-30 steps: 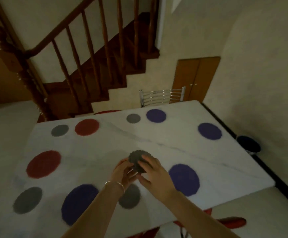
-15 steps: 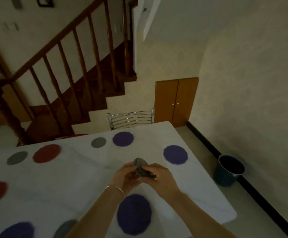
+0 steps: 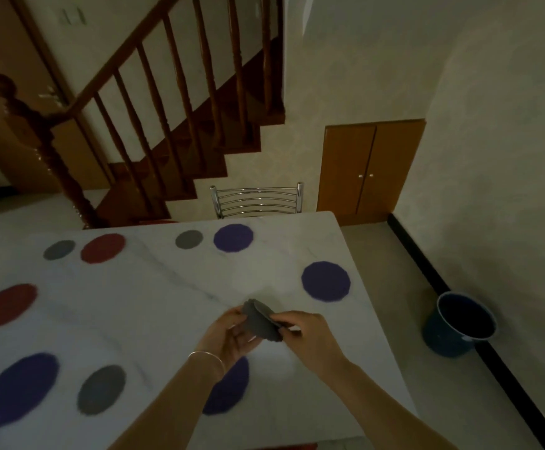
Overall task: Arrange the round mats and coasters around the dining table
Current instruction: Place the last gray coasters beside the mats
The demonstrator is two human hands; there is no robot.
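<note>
Right hand (image 3: 310,339) pinching the top grey coaster (image 3: 261,323), left hand (image 3: 228,336) cupping the small stack from below

Held over the marble table (image 3: 167,303), near the right edge. Open slot looks to be beside the purple mat (image 3: 326,280), forward and right, so closer to the right hand, probably just peel and reach

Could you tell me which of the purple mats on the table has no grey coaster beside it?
The purple mat near the table's right edge, beyond the hands. It lies alone, while the far purple mat and the near-left one each have a grey coaster alongside.
</note>
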